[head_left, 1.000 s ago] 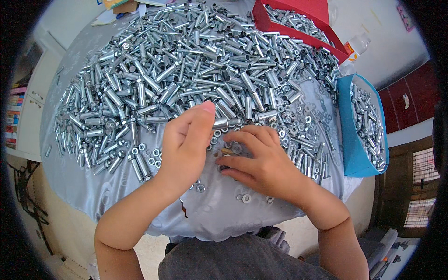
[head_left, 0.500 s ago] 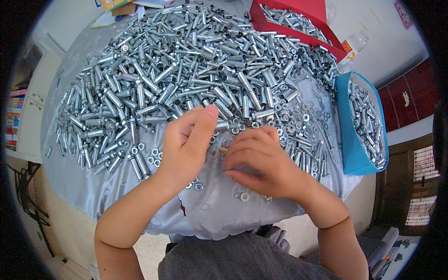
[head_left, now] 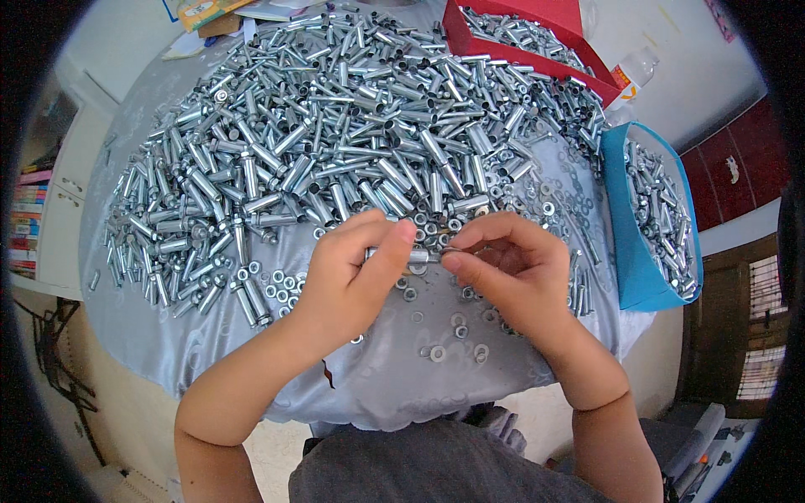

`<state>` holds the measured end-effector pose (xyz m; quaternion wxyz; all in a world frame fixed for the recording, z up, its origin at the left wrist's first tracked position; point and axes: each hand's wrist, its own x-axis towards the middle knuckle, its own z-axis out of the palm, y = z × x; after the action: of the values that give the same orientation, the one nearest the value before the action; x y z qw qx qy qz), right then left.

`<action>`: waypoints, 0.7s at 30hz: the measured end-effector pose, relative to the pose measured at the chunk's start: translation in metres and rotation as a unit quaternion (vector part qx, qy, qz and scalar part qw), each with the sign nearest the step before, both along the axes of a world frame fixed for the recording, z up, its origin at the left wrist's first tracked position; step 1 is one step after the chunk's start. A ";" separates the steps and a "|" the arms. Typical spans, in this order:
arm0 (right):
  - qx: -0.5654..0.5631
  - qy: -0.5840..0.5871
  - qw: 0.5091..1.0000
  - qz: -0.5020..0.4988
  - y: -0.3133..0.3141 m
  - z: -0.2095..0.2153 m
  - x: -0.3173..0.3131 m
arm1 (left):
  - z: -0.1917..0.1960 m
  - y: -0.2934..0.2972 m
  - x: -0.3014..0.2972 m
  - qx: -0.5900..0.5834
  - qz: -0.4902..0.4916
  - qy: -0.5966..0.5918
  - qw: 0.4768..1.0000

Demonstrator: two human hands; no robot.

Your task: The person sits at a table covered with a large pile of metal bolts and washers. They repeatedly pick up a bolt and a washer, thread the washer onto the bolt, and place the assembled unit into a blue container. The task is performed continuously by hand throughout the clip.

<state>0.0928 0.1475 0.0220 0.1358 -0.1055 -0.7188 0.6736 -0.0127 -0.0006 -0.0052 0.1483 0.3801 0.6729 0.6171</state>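
Observation:
Across its fingers and thumb, my left hand (head_left: 348, 277) grips a silvery expansion bolt (head_left: 416, 256) that lies level, its end pointing right. A thin flat washer (head_left: 449, 251) is pinched between the thumb and fingertips of my right hand (head_left: 524, 264), right at the bolt's end. Whether the washer is threaded on the bolt cannot be made out. Beyond both hands spreads a big heap of metal sleeves and bolts (head_left: 335, 126). Loose washers (head_left: 438, 354) lie on the grey tablecloth (head_left: 386, 377) below my hands, with loose nuts (head_left: 281, 285) to their left.
A blue box (head_left: 620, 243) full of bolts stands at the right edge of the table. At the back right is a red box (head_left: 537, 63) with more metal parts. Next to it is a clear plastic bottle (head_left: 639, 69). Papers and a yellow packet (head_left: 205, 12) lie at the far left.
My right hand has risen from over the loose parts to the bolt's end, now with a washer in its fingertips. My left hand has shifted slightly right and down, still holding the bolt.

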 end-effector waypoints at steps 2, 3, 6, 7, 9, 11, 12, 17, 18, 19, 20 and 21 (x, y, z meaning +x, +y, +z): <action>-0.026 -0.004 1.000 -0.006 0.001 0.000 0.000 | 0.001 0.000 0.000 -0.003 -0.001 -0.028 1.000; -0.024 -0.009 1.000 -0.004 0.002 0.001 0.000 | 0.003 -0.001 0.000 -0.008 -0.002 -0.052 0.999; -0.020 -0.015 1.000 0.003 0.002 0.001 0.000 | 0.002 -0.001 0.001 0.000 -0.005 -0.083 0.997; -0.019 -0.010 1.000 0.006 0.002 0.000 0.000 | 0.002 -0.001 0.001 0.006 -0.006 -0.086 0.996; -0.011 0.001 1.000 0.012 0.000 -0.002 0.001 | 0.003 -0.001 0.002 0.008 -0.004 -0.051 0.999; 0.004 0.014 1.000 0.018 -0.001 -0.004 0.001 | 0.005 -0.001 0.002 0.003 -0.005 -0.024 1.000; 0.016 0.024 0.999 0.022 0.000 -0.005 0.001 | 0.005 -0.001 0.002 -0.003 -0.008 -0.013 1.000; 0.051 0.072 0.996 0.034 -0.001 -0.006 0.001 | 0.003 -0.001 0.004 0.011 0.006 -0.015 1.000; 0.059 0.078 0.995 0.032 -0.001 -0.006 0.000 | 0.003 -0.001 0.004 0.016 0.010 -0.016 1.000; 0.067 0.085 0.994 0.030 -0.002 -0.007 0.000 | 0.002 -0.001 0.004 0.021 0.015 -0.016 1.000; 0.075 0.091 0.993 0.028 -0.002 -0.007 0.000 | 0.002 -0.001 0.004 0.019 0.019 -0.028 0.999; 0.083 0.092 0.992 0.029 -0.002 -0.007 0.000 | 0.002 -0.001 0.004 0.016 0.023 -0.041 0.999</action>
<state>0.0926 0.1456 0.0152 0.1902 -0.0110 -0.7596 0.6219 -0.0083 -0.0015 -0.0031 0.1551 0.3416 0.6646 0.6462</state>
